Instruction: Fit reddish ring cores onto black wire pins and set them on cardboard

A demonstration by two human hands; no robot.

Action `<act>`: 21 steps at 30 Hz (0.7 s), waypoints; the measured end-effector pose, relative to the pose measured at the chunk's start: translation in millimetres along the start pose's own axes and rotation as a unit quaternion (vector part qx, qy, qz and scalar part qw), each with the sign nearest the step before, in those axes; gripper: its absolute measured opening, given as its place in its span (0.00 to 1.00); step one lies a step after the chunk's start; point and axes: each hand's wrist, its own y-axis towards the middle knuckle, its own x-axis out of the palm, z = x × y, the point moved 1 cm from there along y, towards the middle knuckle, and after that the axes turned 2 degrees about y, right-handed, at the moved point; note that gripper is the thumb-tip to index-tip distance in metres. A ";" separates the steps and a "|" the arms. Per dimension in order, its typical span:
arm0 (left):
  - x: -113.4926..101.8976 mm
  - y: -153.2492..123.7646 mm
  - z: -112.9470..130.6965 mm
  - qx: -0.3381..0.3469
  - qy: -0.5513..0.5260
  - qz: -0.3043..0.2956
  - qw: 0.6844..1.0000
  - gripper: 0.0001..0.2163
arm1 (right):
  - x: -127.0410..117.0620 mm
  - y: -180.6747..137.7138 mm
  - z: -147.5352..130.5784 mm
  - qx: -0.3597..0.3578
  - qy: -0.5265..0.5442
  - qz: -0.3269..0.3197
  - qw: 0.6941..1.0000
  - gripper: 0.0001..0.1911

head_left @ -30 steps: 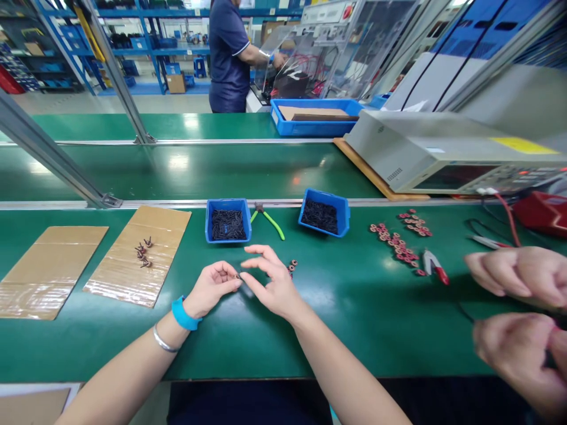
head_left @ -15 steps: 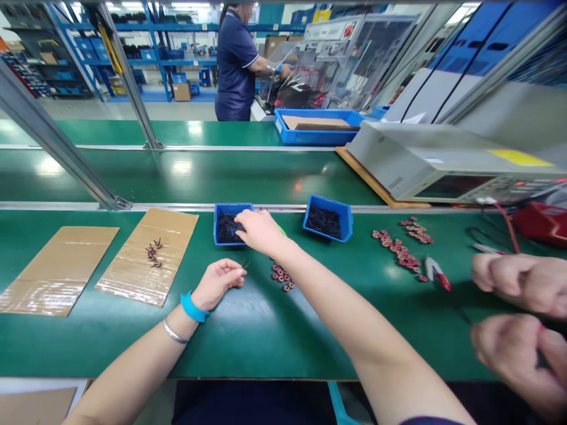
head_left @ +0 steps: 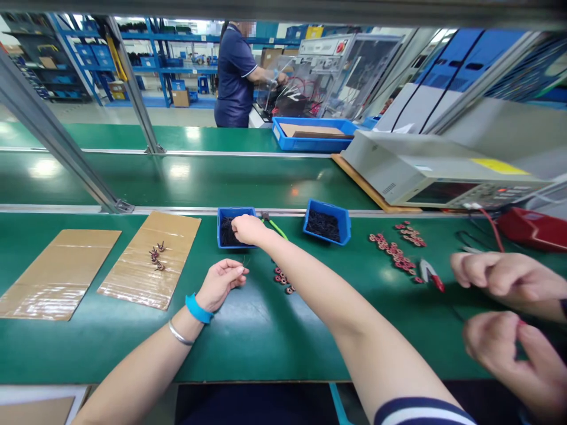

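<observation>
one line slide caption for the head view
Right hand reaches into a blue bin of black parts while the left hand pinches a small wired part.

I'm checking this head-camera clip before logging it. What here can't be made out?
- Right hand: its fingertips are hidden inside the left blue bin, so any grip is unclear.
- Left hand: the piece pinched at its fingertips is too small to identify.
- Bin contents: a dark mass, single pieces unresolved.
- Co-worker's hands: blurred, partly cut by the right edge.
- Small copper parts on the cardboard sheet: too small.
</observation>
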 end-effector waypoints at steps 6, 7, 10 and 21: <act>-4.2 2.5 1.2 0.020 -0.011 0.022 0.999 0.17 | -6.8 -1.0 9.0 -0.020 0.157 0.042 0.987 0.10; -4.6 3.0 0.9 0.022 -0.012 0.024 0.999 0.17 | -5.8 -1.7 11.5 -0.019 0.183 0.046 0.982 0.10; -5.0 3.9 0.4 0.023 -0.014 0.023 0.999 0.17 | -1.7 -5.4 16.7 -0.012 0.248 0.060 0.967 0.10; -6.6 3.7 5.1 0.032 -0.024 0.036 0.999 0.16 | 1.3 -36.8 15.5 0.009 0.450 0.128 0.884 0.12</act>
